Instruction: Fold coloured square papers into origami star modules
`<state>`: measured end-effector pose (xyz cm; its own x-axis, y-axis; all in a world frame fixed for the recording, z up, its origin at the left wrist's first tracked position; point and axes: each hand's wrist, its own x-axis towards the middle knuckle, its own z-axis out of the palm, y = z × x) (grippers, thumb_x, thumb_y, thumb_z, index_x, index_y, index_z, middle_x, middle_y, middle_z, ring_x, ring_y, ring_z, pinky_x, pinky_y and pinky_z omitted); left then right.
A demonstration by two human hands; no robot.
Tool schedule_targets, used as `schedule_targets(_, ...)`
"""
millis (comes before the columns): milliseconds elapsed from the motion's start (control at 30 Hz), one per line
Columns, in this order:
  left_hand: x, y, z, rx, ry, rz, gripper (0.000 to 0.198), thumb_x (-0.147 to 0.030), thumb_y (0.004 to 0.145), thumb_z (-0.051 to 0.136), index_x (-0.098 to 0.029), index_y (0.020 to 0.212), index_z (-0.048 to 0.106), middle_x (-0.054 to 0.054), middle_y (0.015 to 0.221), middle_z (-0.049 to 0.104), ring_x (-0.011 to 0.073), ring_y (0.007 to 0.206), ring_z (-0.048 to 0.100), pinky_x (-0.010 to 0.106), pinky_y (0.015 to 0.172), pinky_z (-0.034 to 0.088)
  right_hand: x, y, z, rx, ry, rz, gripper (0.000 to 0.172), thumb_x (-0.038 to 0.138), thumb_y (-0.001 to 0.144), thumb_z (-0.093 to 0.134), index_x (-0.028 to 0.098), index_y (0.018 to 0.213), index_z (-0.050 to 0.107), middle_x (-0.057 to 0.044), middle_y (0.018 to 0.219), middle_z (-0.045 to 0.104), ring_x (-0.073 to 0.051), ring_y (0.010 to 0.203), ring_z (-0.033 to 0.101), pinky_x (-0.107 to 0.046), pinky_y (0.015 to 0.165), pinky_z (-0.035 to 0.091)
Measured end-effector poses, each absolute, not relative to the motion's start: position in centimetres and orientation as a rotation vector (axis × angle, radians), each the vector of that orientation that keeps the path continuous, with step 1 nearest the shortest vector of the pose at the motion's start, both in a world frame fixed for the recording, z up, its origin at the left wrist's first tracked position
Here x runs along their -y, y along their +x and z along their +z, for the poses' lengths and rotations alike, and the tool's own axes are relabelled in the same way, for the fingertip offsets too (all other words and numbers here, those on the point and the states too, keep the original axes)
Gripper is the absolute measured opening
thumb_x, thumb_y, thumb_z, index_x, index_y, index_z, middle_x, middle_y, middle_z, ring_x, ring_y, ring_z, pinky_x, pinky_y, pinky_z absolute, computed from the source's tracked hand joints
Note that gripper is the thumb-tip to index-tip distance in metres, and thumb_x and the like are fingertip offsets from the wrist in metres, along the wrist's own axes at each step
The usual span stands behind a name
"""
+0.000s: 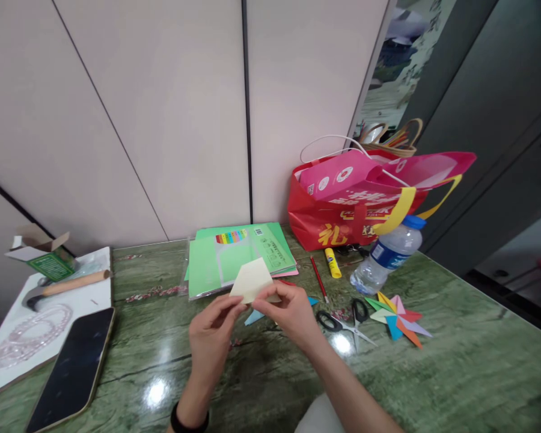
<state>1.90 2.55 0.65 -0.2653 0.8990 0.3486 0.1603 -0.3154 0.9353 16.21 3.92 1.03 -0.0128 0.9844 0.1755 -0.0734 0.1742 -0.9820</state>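
A folded piece of pale yellow paper (253,278) is held up over the table, its top edge cut by slanting corners. My left hand (211,331) pinches its lower left corner between thumb and fingers. At the lower right edge, my right hand (291,313) grips the same paper, fingertips partly covering it. Behind and below my hands lie blue folded paper pieces (253,317), partly hidden. Open scissors (349,328) with black handles rest to the right of my right hand. Further right is a many-coloured folded paper star (397,317).
Green paper packs (220,264) lie against the wall. Beyond my right hand are a red pencil (318,278), a yellow glue stick (332,263), a water bottle (390,252) and a red bag (333,216). Leftward sit a phone (74,370), a hammer (67,287) and a small box (51,258).
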Motion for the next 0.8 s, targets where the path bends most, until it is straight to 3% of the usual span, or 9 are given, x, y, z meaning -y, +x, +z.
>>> schedule_targets(133, -2.5, 2.2, 0.7, -1.307, 1.195, 1.572, 0.018, -0.021, 0.060, 0.073, -0.020, 0.077, 0.073, 0.002, 0.065, 0.073, 0.0201, 0.061, 0.069, 0.027, 0.060, 0.056, -3.8, 16.2, 1.1, 1.253, -1.046, 1.079, 0.016, 0.028, 0.062, 0.070, 0.015, 0.064, 0.061, 0.000, 0.062, 0.061, -0.013, 0.058, 0.055, -0.022, 0.054, 0.044)
schedule_targets(333, -2.6, 2.4, 0.7, -1.115, 0.995, 1.572, 0.033, -0.022, 0.060, 0.074, -0.017, 0.093, 0.069, 0.004, 0.079, 0.075, 0.0216, 0.068, 0.070, 0.031, 0.068, 0.058, -3.8, 16.2, 1.1, 1.268, -1.083, 1.039, 0.015, 0.028, 0.064, 0.068, 0.015, 0.068, 0.060, 0.000, 0.065, 0.061, -0.013, 0.060, 0.055, -0.021, 0.054, 0.043)
schedule_targets(800, -2.9, 2.5, -0.3, -1.054, 0.887, 1.652, 0.018, -0.018, 0.059, 0.076, -0.017, 0.076, 0.074, 0.002, 0.073, 0.075, 0.0169, 0.065, 0.069, 0.025, 0.067, 0.058, -3.7, 16.0, 0.9, 1.292, -1.114, 1.028, 0.014, 0.027, 0.066, 0.067, 0.016, 0.071, 0.060, 0.000, 0.065, 0.059, -0.013, 0.059, 0.052, -0.023, 0.056, 0.041)
